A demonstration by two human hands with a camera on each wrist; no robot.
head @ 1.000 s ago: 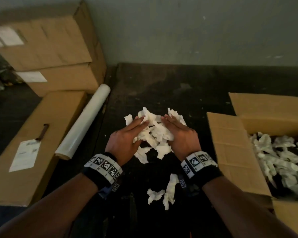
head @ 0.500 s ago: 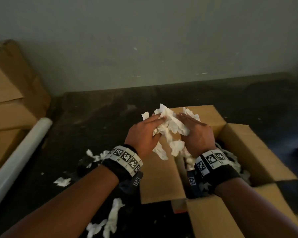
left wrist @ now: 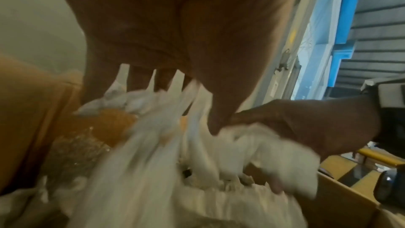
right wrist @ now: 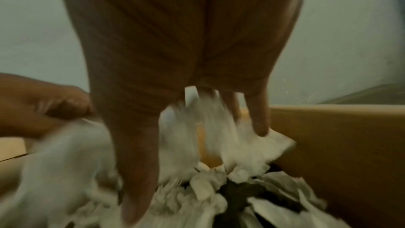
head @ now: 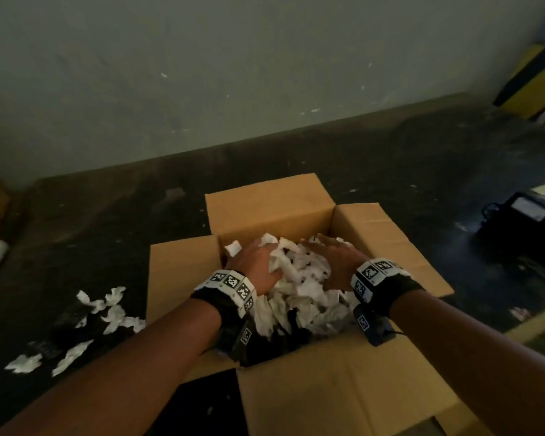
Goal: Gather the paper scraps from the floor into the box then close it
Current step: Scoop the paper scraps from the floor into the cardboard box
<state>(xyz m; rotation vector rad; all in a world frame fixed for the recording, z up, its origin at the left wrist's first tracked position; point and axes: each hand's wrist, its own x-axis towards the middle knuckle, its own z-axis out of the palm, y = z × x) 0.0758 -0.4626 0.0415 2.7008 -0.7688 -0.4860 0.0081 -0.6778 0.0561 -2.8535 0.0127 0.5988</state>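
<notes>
Both hands spread, releasing scraps into box; only head view shows floor scraps.

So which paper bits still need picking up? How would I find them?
Start at the open cardboard box in the middle of the dark floor. Look just past its left flap: the leftover scraps lie scattered there. Unlike the white pile inside the box, they sit loose on bare floor.

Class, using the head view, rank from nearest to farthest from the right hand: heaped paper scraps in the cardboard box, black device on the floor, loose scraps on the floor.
1. Heaped paper scraps in the cardboard box, beside the right hand.
2. Black device, rightward.
3. Loose floor scraps, far left.
</notes>
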